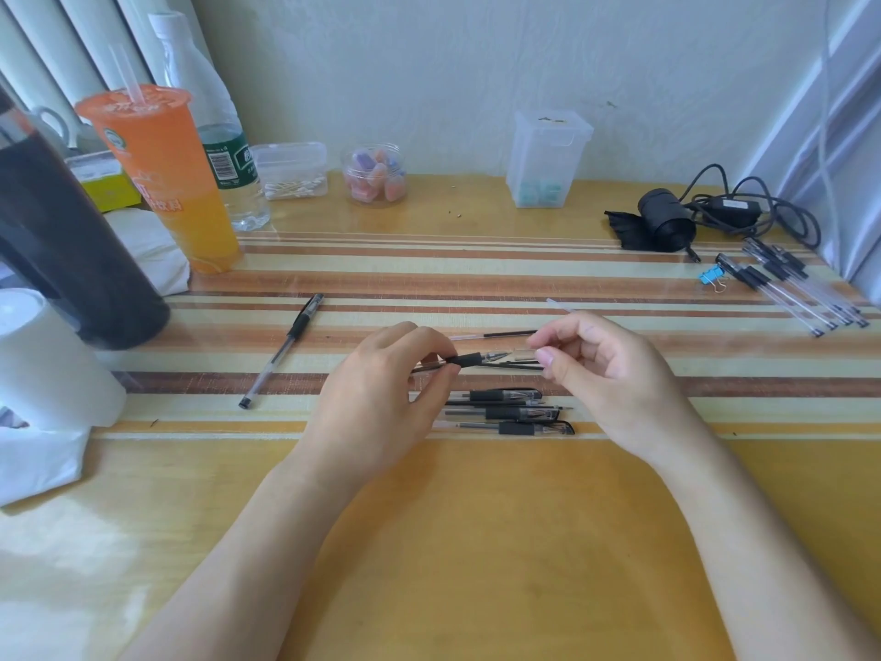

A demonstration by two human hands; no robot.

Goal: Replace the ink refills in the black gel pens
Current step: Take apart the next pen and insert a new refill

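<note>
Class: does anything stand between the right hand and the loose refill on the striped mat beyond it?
Nothing visible does. The thin black-filled refill lies uncovered, its end beside the right hand. That hand, however, pinches the clear black-gripped gel pen, which the left hand also grips.

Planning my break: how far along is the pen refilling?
Probably done: one capped pen lies apart at left. In hand: left hand and right hand hold the current pen. Seemingly left: three pens near the hands; a loose refill lies just beyond.
</note>
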